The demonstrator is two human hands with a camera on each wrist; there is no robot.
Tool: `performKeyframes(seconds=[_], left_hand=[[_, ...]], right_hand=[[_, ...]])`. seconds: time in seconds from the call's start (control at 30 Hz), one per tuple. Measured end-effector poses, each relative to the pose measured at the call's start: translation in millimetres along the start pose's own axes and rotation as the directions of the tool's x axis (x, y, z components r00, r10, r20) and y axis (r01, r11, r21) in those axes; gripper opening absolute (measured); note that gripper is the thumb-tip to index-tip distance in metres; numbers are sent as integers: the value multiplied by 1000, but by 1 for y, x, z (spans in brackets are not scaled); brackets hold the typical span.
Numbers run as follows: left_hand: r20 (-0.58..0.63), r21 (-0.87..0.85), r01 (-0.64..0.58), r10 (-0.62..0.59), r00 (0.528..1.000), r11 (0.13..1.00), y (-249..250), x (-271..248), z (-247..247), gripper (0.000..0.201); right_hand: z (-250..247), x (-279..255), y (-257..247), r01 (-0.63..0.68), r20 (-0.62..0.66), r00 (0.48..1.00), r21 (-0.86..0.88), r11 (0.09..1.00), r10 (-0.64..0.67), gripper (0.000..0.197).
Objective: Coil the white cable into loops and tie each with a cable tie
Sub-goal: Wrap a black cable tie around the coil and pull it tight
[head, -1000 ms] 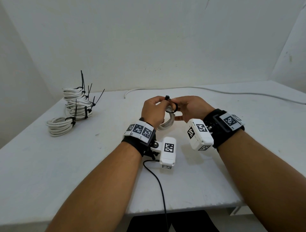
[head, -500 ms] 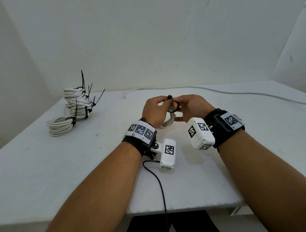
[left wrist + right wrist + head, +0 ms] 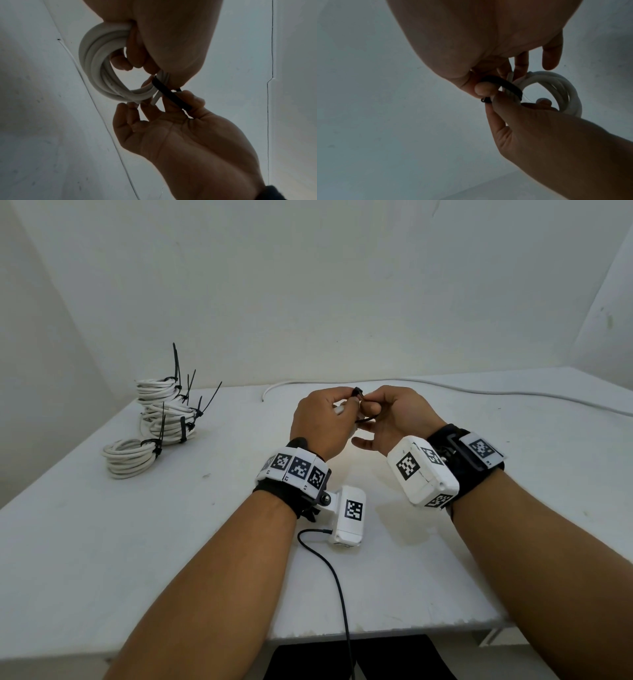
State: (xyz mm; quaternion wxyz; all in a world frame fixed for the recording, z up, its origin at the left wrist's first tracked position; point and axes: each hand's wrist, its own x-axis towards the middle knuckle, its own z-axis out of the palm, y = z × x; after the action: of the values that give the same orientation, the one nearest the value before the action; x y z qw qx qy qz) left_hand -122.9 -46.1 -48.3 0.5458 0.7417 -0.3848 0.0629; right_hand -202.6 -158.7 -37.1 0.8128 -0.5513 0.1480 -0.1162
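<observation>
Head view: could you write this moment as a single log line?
left hand: grips white cable coil | right hand: pinches black cable tie around coil | finished coils: table's left

white table [image 3: 102, 542], thin black cord [image 3: 337, 583]

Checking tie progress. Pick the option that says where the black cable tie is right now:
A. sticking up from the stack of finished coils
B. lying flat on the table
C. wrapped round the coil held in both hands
C: the black cable tie loops round the white coil, pinched by the right hand while the left hand grips the coil.
</observation>
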Motion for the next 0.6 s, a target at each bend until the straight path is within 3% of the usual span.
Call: performKeyframes(seconds=[0.17,0.33,0.5,0.6], left_hand=[[24,-22,-28,28,999,999,0,0,2,20],[8,-61,-50,50,999,997,-2,1,-3,14],[5,-60,-73,74,997,995,-1,-1,-4,17],[-4,-40,-98,98,995,994,-2,-1,-5,18]], right_hand=[[1,-2,-4,74,-48,996,100,992,-69,31],[3,-3,-4,73,1,997,-18,997,-73,35],[5,-2,-4,121,-53,991,31,992,-120,32],[5,-3,-4,106,-21,994,-49,993,-107,32]])
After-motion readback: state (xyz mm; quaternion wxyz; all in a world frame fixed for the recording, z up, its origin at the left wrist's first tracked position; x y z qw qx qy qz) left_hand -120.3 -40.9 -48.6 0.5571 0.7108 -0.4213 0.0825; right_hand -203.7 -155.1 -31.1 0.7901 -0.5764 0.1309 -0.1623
